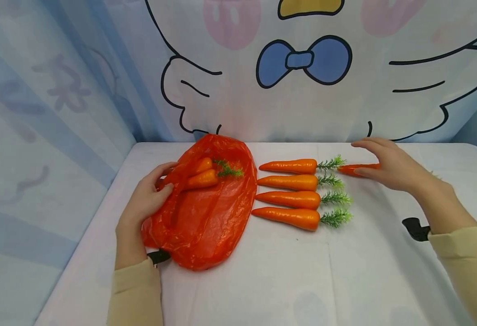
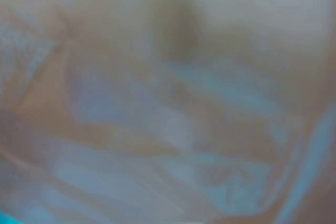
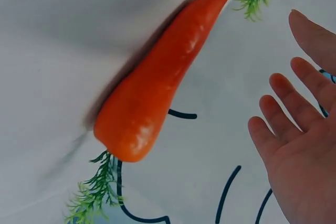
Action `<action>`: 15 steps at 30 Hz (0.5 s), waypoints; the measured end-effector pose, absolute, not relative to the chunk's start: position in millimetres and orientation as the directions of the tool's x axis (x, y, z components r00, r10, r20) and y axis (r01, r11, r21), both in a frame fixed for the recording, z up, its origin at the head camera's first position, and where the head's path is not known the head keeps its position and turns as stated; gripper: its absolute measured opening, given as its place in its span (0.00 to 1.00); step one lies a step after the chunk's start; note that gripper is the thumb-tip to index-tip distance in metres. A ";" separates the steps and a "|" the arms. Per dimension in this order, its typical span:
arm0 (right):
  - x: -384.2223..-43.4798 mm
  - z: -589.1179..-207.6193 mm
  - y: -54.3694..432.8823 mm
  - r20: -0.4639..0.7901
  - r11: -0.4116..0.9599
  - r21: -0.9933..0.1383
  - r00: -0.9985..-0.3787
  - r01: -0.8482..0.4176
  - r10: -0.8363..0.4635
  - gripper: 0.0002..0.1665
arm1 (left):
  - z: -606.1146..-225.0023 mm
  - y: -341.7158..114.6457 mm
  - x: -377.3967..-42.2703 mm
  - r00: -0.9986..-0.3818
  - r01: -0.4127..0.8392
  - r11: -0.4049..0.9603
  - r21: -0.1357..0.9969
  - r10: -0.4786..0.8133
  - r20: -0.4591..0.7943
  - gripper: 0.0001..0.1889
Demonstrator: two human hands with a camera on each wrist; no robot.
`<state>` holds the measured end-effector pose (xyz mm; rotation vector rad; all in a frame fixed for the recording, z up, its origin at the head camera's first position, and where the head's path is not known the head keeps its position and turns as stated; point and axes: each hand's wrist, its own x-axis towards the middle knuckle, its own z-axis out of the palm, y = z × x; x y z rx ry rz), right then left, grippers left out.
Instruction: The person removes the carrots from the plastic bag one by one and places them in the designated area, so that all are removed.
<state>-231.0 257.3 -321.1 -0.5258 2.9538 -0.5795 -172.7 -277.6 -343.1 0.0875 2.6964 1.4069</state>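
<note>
My left hand [image 1: 145,199] grips the left edge of a red plastic bag [image 1: 218,222], its thumb on the near side. Two orange carrots [image 1: 203,179] with green tops lie inside the bag's mouth. The left wrist view is too blurred to make out more than wrinkled film. Over at the right, my right hand [image 1: 397,167] hovers above a single carrot [image 3: 142,98], fingers spread and holding nothing. That carrot lies on the table, its tip pointing left and mostly covered by the hand in the head view.
Several carrots [image 1: 289,198] lie in a stacked row between the bag and the right hand, tips to the left. A white cloth covers the table [image 1: 262,285]. Behind it hangs a printed curtain [image 1: 303,108] with a blue bow.
</note>
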 end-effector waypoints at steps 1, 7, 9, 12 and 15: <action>-231.1 -319.9 254.0 -0.012 0.863 -0.386 -0.934 -0.324 -0.356 0.39 | -343.4 -277.8 -172.9 -0.993 0.011 0.575 0.818 0.099 -0.056 0.28; -232.1 -314.9 231.5 0.026 0.834 -0.417 -0.922 -0.362 -0.387 0.38 | -345.4 -278.3 -173.4 -0.994 0.007 0.571 0.821 0.097 -0.059 0.28; -232.0 -314.1 222.9 0.037 0.826 -0.421 -0.917 -0.375 -0.398 0.38 | -345.4 -278.1 -173.3 -0.993 -0.004 0.570 0.821 0.092 -0.068 0.28; -231.9 -312.5 209.9 0.045 0.816 -0.422 -0.908 -0.396 -0.417 0.37 | -345.2 -277.9 -173.6 -0.993 -0.014 0.567 0.823 0.088 -0.078 0.28; -231.4 -309.5 196.3 0.052 0.806 -0.422 -0.899 -0.414 -0.435 0.37 | -344.4 -277.5 -173.6 -0.993 -0.020 0.562 0.827 0.088 -0.083 0.28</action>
